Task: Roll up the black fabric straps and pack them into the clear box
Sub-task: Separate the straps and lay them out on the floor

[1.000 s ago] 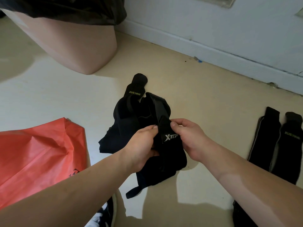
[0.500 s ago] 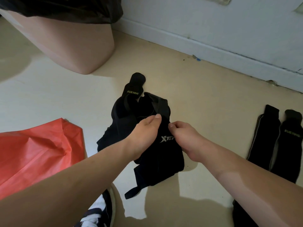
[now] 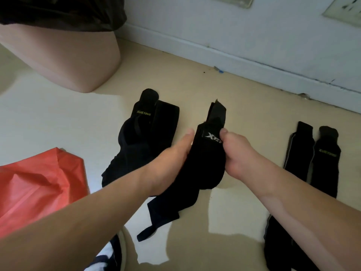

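I hold a black fabric strap [image 3: 205,163] with a white logo above the floor. My left hand [image 3: 172,163] grips its left side and my right hand [image 3: 236,153] pinches its right edge beside the logo. Its tail [image 3: 156,223] hangs down to the floor. A pile of black straps [image 3: 144,137] with yellow lettering lies just to the left. Two more straps [image 3: 312,157] lie flat side by side at the right. Another black strap [image 3: 273,245] shows under my right forearm. No clear box is in view.
A pink bin [image 3: 64,55] lined with a black bag stands at the back left. An orange-red bag [image 3: 33,190] lies at the left. A white wall and skirting [image 3: 254,61] run along the back. My shoe [image 3: 109,259] shows at the bottom.
Both hands have lifted the logo strap off the pile and carried it to the right. The pile now lies apart on the left.
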`<state>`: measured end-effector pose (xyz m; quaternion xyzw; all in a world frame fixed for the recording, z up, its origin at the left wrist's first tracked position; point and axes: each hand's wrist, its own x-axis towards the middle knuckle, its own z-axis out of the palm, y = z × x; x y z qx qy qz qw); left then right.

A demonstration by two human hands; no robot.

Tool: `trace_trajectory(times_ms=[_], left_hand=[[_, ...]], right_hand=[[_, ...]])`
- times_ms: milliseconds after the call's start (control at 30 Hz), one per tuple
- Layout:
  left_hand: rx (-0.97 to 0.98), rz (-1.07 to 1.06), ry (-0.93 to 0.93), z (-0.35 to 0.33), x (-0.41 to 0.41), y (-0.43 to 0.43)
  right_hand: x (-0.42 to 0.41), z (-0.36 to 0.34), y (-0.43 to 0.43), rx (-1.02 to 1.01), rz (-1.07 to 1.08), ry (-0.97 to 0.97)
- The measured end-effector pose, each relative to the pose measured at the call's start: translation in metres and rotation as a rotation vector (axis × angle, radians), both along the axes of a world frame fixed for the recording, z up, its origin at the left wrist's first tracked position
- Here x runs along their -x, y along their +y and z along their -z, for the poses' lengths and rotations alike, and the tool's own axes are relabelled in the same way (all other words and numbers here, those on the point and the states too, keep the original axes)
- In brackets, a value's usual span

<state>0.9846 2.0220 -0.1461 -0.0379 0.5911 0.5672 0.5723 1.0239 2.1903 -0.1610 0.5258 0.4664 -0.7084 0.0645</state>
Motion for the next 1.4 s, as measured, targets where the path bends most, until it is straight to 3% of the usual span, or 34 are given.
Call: trace_trajectory(times_ms=[167,400,567,800,1033,1267,1333,1400], left_hand=[[0.008,0.199,0.191,-0.020,-0.022,0.010],[-0.005,0.285,0.215,-0.030,-0.020,0.018],[0.052,0.195,0.339,-0.023,-0.012,0.017],[0.035,0.154,0.337,-0.009,-0.018,0.007],[0.021,-0.014,0.284,-0.006,-0.010,0.002],[-0.002,0.056,0.293,0.006,-0.026,-0.008],[0.001,0.043,0.312,0.008,-0.024,-0.012],[0.008,0.024,0.318,0.008,-0.018,-0.014]], right_hand=[[0.004,-0.003,0.020,-0.161,0.185,-0.062],[0.011,-0.001,0.040,-0.213,0.261,-0.088],[0.009,0.008,0.037,-0.055,0.111,-0.035],[-0.005,0.006,0.022,0.223,-0.192,-0.019],[0.005,0.010,-0.012,0.104,-0.148,-0.064],[0.007,0.012,-0.017,-0.325,-0.242,0.073],[0.007,0.012,-0.018,-0.276,-0.229,0.103],[0.007,0.008,-0.018,-0.085,-0.185,0.126]])
